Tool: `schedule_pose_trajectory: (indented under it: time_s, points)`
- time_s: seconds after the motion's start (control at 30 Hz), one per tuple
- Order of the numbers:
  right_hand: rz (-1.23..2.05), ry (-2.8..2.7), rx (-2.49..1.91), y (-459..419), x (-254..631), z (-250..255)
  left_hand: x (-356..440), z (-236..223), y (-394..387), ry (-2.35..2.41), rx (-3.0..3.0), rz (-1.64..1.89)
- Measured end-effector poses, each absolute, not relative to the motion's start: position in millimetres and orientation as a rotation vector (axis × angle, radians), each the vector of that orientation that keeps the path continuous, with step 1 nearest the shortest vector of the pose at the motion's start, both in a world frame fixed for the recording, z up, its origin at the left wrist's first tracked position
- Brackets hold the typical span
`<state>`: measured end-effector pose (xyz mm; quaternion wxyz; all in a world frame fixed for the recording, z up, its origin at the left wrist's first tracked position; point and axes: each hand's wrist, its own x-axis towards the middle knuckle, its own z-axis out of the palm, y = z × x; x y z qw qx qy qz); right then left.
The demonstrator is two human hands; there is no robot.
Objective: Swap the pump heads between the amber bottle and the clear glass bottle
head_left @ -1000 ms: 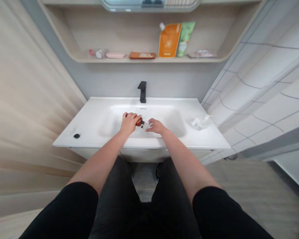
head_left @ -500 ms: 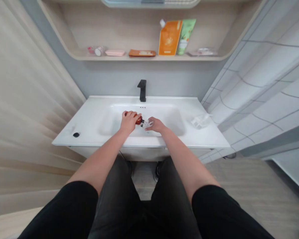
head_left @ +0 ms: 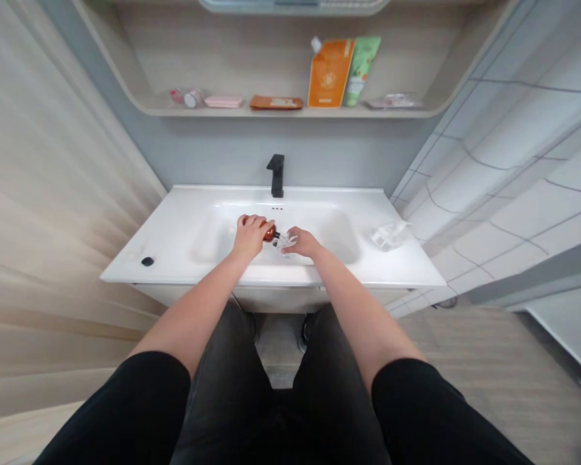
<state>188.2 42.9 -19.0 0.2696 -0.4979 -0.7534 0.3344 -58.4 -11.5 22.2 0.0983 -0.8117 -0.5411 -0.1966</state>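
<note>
In the head view, both bare arms are stretched down and inward, so that the hands are brought close together over the white sink basin (head_left: 319,226). A shiny red-brown bottle (head_left: 270,234) is held by the left hand (head_left: 250,237), with the back of the hand turned up and the fingers bent over the bottle's side. The bottle is tipped on its side, and its thin dark neck is pointed at the right hand (head_left: 303,243). A crinkly clear plastic piece (head_left: 285,241) is pinched between the thumb and bent fingers of the right hand, just beside the neck; whether the two are touching cannot be told. The palms are hidden. A black tap (head_left: 277,175) is set behind the basin. A small round black thing (head_left: 148,261) is seen on the white counter (head_left: 174,226) at the left, and a clear crumpled wrapper (head_left: 388,236) is seen at the right.
</note>
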Motion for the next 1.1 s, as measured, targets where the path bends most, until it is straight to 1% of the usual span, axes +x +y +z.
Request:
schedule_pose_trajectory:
  time_s: [1.1]
  points:
    - [0.824,-2.067,-1.371,44.3,187.2,-20.9,-58.8,21.3,-11.1,-1.504,-2.375,-0.601]
